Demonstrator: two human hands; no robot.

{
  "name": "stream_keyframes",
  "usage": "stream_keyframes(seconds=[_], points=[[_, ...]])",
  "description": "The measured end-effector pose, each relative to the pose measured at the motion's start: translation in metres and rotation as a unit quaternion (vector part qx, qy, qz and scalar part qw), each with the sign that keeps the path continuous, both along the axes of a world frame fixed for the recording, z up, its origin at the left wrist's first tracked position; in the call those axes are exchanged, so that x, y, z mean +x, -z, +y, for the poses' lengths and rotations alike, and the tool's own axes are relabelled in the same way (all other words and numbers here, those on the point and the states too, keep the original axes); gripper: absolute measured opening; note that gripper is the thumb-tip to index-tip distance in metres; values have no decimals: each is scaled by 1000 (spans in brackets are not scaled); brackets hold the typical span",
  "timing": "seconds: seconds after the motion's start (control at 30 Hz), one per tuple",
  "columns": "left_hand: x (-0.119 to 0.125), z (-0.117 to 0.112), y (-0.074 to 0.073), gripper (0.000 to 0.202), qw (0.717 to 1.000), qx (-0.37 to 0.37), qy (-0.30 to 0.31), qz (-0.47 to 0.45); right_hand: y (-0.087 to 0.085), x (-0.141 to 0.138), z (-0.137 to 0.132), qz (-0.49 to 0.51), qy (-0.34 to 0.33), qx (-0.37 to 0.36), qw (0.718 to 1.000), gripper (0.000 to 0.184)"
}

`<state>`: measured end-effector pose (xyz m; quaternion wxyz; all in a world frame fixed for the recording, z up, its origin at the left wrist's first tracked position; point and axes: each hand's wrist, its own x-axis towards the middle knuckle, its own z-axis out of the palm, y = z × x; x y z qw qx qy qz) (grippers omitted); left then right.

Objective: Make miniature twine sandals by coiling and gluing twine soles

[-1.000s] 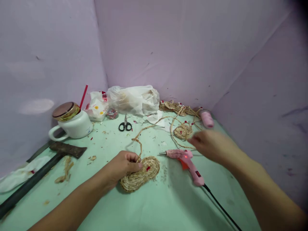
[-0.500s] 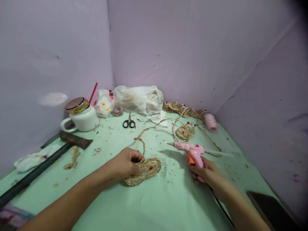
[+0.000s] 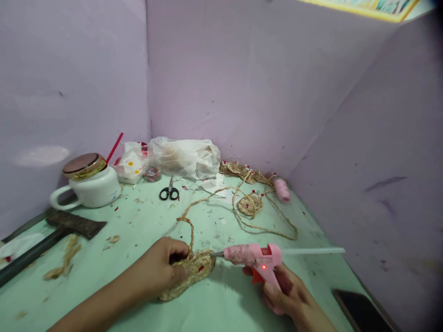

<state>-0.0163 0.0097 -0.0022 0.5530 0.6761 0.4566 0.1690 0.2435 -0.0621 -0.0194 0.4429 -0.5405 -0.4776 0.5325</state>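
Note:
My left hand [image 3: 165, 267] is closed on a flat oval coil of braided straw cord [image 3: 206, 268], thumb on top and fingers behind its far edge. A small red mark shows on the coil's upper face. From the coil a loose length of the cord [image 3: 192, 230] runs away across the table. In my right hand [image 3: 282, 288] is a pink hot glue gun [image 3: 254, 254], gripped by its handle, with a lit red light and a clear glue stick out of its back. Its metal nozzle meets the coil's right end, or is very close to it.
On the left are a hammer [image 3: 74, 226] and a lidded white mug [image 3: 95, 188]. Small scissors [image 3: 169, 190], a white plastic bag [image 3: 187, 157], a smaller cord coil [image 3: 249, 204] and a pink thread spool [image 3: 282, 189] lie farther back. A phone [image 3: 362, 311] is at the right.
The glue gun has come left and down, so its nozzle is now at the coil's right end. My left hand still holds the coil. The whole view has shifted.

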Motion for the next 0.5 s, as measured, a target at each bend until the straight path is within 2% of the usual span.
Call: stream_keyframes(seconds=[0.17,0.37,0.5], points=[[3,-7,2,12,999,36,-2,31,6,4,-3,-57,41,30,997,38],[4,-16,-3,11,972,203,-29,115,3,-5,-10,-87,54,73,992,30],[4,-19,-1,9,965,218,-16,147,2,-10,-13,-116,41,93,988,27]])
